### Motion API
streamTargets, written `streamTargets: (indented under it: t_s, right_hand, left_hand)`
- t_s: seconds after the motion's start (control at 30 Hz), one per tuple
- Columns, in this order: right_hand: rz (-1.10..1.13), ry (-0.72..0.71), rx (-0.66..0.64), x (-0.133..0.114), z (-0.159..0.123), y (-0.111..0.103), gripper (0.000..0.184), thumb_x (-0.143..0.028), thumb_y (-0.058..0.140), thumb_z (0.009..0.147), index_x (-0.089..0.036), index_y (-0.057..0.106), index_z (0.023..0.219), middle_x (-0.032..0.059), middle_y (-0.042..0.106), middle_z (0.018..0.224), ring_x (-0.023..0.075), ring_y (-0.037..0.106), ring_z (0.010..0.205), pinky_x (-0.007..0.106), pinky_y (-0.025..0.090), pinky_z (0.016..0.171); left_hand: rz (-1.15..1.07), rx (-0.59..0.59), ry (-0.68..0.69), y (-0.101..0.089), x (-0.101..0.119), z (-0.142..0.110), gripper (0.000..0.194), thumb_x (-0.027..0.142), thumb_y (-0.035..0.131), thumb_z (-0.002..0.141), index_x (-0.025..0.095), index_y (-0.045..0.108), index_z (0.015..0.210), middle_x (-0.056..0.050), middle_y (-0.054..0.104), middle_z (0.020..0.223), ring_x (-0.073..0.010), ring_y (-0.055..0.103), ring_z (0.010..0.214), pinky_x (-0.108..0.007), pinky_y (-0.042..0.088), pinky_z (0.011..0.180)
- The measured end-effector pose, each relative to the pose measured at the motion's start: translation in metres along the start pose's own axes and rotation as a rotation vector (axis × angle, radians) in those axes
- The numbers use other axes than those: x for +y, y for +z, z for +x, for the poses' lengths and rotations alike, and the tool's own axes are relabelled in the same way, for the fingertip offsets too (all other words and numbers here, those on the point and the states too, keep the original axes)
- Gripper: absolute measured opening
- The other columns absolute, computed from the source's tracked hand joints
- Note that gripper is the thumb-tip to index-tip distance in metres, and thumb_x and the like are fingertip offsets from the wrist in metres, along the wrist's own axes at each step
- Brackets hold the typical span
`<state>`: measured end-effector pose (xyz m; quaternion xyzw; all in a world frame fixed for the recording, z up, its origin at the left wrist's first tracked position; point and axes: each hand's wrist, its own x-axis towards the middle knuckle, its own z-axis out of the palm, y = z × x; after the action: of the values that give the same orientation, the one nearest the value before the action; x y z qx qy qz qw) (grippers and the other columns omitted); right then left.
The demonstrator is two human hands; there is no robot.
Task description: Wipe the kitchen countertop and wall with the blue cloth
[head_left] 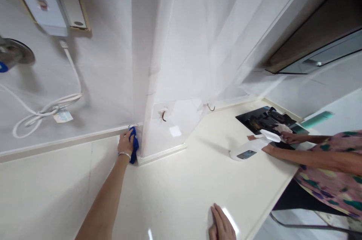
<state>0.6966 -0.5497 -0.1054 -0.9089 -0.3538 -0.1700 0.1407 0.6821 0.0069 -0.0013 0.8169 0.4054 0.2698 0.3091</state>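
Note:
My left hand point(126, 144), with a bracelet at the wrist, presses a blue cloth point(134, 145) into the corner where the wall meets the pillar, at the back of the white countertop point(166, 191). Its fingers are closed on the cloth and partly hidden by it. At the bottom of the view my right hand point(222, 225) lies flat on the counter, fingers stretched out and holding nothing.
A white spray bottle point(249, 150) stands on the counter by a co-worker's arms point(305, 155). Beyond is a black gas stove point(266, 119). Hooks stick out of the pillar. Upper left, a white plug point(42, 8) with a looped cord hangs beside a tap point(14, 53).

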Motion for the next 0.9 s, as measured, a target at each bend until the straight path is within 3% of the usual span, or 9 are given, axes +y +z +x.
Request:
streamTargets:
  t_s: [0.13,0.43,0.63,0.73,0.83,0.9]
  right_hand:
    - [0.028,0.041,-0.007,-0.012,0.006,-0.007,0.055,-0.03,0.042,0.095,-0.023,0.034,0.149,0.012,0.047,0.147,0.0317,0.051,0.129,0.049,0.051,0.099]
    - [0.086,0.061,0.041,-0.027,0.015,-0.016,0.049,-0.028,0.037,0.095,-0.017,0.043,0.142,0.0142,0.05,0.144,0.0293,0.045,0.134,0.05,0.042,0.107]
    - [0.11,0.052,0.087,-0.026,0.013,-0.013,0.046,-0.028,0.038,0.094,-0.015,0.045,0.138,0.0152,0.052,0.141,0.0296,0.048,0.131,0.051,0.044,0.106]
    - [0.144,0.051,0.119,-0.026,0.013,-0.012,0.045,-0.028,0.039,0.095,-0.017,0.045,0.138,0.0145,0.052,0.14,0.0292,0.049,0.13,0.051,0.044,0.106]
    - [0.161,0.046,0.133,-0.028,0.014,-0.014,0.044,-0.03,0.039,0.096,-0.018,0.045,0.138,0.0143,0.052,0.141,0.0293,0.049,0.13,0.052,0.045,0.106]
    - [0.164,0.038,0.132,-0.029,0.015,-0.016,0.044,-0.03,0.038,0.097,-0.018,0.045,0.138,0.0144,0.053,0.141,0.0289,0.049,0.13,0.052,0.046,0.105]
  left_hand:
    - [0.02,-0.024,0.069,-0.011,0.001,-0.028,0.041,0.031,0.044,0.094,0.023,0.059,0.132,-0.012,0.055,0.124,-0.0244,0.06,0.111,-0.038,0.053,0.095]
    - [0.121,-0.031,0.188,-0.03,0.009,-0.137,0.039,0.029,0.044,0.095,0.024,0.06,0.131,-0.01,0.058,0.119,-0.0175,0.062,0.102,-0.031,0.055,0.09]
    - [0.26,-0.09,0.316,-0.026,0.023,-0.205,0.04,0.016,0.053,0.087,0.036,0.068,0.119,-0.005,0.065,0.121,-0.0229,0.058,0.103,-0.039,0.053,0.09]
    - [0.304,-0.128,0.384,-0.018,0.034,-0.236,0.042,0.018,0.051,0.089,0.04,0.065,0.123,-0.001,0.066,0.126,-0.0248,0.056,0.107,-0.041,0.052,0.09]
    - [0.35,-0.187,0.426,-0.017,0.036,-0.25,0.043,0.02,0.047,0.092,0.04,0.061,0.128,0.001,0.065,0.13,-0.0239,0.054,0.116,-0.039,0.051,0.092]
    - [0.382,-0.226,0.426,-0.026,0.028,-0.242,0.043,0.021,0.047,0.092,0.04,0.06,0.129,0.002,0.065,0.13,-0.0211,0.054,0.117,-0.036,0.05,0.094]
